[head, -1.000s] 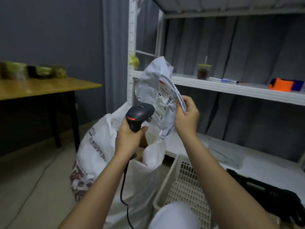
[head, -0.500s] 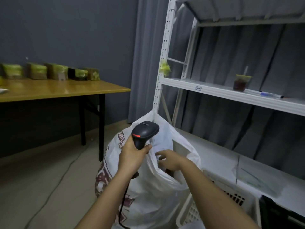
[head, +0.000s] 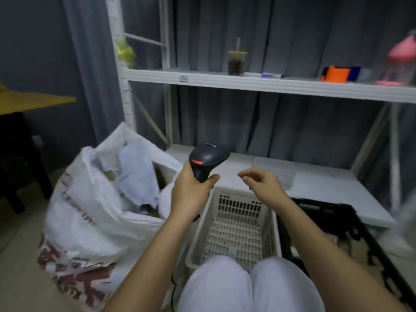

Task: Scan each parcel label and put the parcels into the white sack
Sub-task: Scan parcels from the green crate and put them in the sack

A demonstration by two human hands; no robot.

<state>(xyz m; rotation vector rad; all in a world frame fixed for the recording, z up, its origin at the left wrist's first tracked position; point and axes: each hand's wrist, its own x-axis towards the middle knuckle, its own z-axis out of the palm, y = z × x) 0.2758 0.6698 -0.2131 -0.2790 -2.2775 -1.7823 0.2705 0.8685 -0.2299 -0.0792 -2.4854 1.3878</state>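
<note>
The fingers of the left hand [head: 191,194] are wrapped tight around the grip of a black handheld scanner [head: 208,159], thumb laid across its front; the scanner head is held upright, a red strip lit on its face. A dark cable [head: 172,289] is seen hanging below the left forearm. The right hand [head: 263,184] is held empty in the air just right of the scanner, fingers loosely curled and apart, nothing gripped, index tip pointed toward the scanner but not touching it.

Beneath both hands a cream slotted basket [head: 236,224] is placed on the floor against the front edge of the lowest shelf board; its floor appears bare. A black crate [head: 333,224] is set touching the basket's right side; its contents cannot be made out.

The white sack [head: 90,221] stands open at the basket's left side, red print along its lower part. A grey parcel [head: 137,176] is lying inside the sack mouth, crumpled, its label not visible.

On the middle board of the white shelf rack [head: 247,83], a cup with a straw [head: 236,61] is noted near the centre, an orange and blue object [head: 337,74] toward the right end, and a blurred pink item [head: 400,59] at the far right edge. A wooden table [head: 33,101] is recorded at the left.
</note>
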